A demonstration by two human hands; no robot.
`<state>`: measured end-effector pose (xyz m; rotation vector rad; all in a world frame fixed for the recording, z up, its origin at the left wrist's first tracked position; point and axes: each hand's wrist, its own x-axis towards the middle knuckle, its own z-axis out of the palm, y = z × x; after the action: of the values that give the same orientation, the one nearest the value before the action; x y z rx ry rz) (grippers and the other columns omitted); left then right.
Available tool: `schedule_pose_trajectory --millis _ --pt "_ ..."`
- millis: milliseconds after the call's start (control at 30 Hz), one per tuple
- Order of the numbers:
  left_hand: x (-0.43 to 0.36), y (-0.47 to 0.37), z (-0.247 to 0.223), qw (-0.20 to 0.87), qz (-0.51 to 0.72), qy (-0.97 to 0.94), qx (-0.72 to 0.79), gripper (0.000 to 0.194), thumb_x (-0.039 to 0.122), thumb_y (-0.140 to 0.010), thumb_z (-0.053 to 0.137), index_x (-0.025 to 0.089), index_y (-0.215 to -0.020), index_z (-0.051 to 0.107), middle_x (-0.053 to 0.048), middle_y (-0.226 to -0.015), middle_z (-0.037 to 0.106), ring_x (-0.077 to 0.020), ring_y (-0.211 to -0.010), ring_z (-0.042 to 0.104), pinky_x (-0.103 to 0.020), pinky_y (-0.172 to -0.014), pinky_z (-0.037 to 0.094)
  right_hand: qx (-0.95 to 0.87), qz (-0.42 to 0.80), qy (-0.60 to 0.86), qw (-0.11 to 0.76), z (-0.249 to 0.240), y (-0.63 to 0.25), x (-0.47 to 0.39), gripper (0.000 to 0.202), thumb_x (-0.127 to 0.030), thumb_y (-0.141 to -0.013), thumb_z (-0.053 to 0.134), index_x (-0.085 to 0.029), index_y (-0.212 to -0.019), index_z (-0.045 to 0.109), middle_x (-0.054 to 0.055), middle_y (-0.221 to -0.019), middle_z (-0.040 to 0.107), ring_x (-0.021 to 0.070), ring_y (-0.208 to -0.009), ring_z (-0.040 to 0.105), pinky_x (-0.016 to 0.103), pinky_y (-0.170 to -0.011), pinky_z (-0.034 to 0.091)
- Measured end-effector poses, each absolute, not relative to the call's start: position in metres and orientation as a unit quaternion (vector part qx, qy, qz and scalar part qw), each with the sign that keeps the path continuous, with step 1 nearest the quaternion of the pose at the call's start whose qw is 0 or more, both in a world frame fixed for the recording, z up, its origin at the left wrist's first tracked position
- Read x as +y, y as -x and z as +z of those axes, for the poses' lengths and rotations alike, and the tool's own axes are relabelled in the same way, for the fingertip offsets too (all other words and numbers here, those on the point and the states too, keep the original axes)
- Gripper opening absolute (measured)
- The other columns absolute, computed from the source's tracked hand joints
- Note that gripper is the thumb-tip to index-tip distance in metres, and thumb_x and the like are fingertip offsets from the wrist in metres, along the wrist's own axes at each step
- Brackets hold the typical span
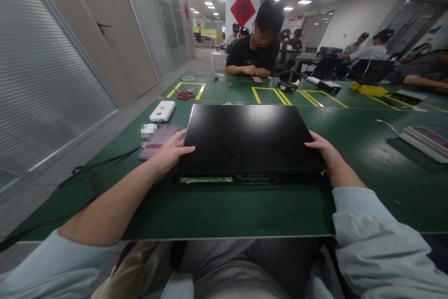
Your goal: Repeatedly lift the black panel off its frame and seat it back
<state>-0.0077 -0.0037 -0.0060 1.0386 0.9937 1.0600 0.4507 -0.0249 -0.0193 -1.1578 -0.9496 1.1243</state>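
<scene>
A black screen panel [245,138] is gripped by its two short sides between the thumbs and fingers of the left hand [171,152] and right hand [324,149], held over a frame with a green circuit strip [206,179] along its near edge, on the green worktop [227,215].

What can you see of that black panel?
The black panel is a flat, glossy rectangle, perhaps plastic or glass, with a pale reflection near its far edge. It sits over the green table, left hand and right hand holding its short sides, thumbs on top. A green circuit strip shows below its near edge.
</scene>
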Motion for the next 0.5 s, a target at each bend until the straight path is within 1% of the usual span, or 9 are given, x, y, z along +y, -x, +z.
schedule_pose_trajectory --millis 133,267,367,500 --pt "-0.0032 0.0074 -0.0077 0.625 0.468 -0.453 0.430 0.083 0.002 -0.061 0.082 0.022 -0.136 0.052 -0.006 -0.103 0.081 -0.0275 -0.098 0.078 -0.036 -0.086 0.064 -0.425 0.505 0.502 0.559 -0.0248 -0.4563 -0.0224 0.058 -0.018 -0.057 0.078 -0.028 -0.114 0.071 0.001 -0.111 0.078 0.0308 -0.107 0.073 0.045 -0.094 0.059" --pt "-0.0030 0.0063 -0.0086 0.617 0.478 -0.452 0.432 0.085 0.002 -0.059 0.082 0.025 -0.133 0.050 -0.003 -0.099 0.080 -0.0267 -0.095 0.078 -0.034 -0.081 0.065 -0.429 0.499 0.509 0.555 -0.0261 -0.4570 -0.0216 0.062 -0.016 -0.056 0.080 -0.030 -0.115 0.070 0.001 -0.113 0.077 0.0312 -0.108 0.072 0.047 -0.097 0.057" --pt "-0.0032 0.0059 -0.0088 0.610 0.483 -0.454 0.434 0.083 0.001 -0.058 0.081 0.026 -0.130 0.049 -0.002 -0.097 0.079 -0.0254 -0.092 0.078 -0.033 -0.080 0.065 -0.430 0.497 0.512 0.554 -0.0252 -0.4562 -0.0221 0.063 -0.016 -0.056 0.079 -0.031 -0.117 0.069 0.001 -0.112 0.078 0.0318 -0.106 0.073 0.049 -0.095 0.057" --pt "-0.0036 0.0061 -0.0080 0.611 0.471 -0.462 0.437 0.081 0.001 -0.059 0.081 0.026 -0.128 0.048 -0.001 -0.096 0.079 -0.0257 -0.089 0.079 -0.035 -0.078 0.065 -0.424 0.500 0.516 0.551 -0.0253 -0.4582 -0.0226 0.064 -0.015 -0.057 0.077 -0.030 -0.118 0.068 0.002 -0.106 0.079 0.0322 -0.102 0.074 0.049 -0.091 0.058"
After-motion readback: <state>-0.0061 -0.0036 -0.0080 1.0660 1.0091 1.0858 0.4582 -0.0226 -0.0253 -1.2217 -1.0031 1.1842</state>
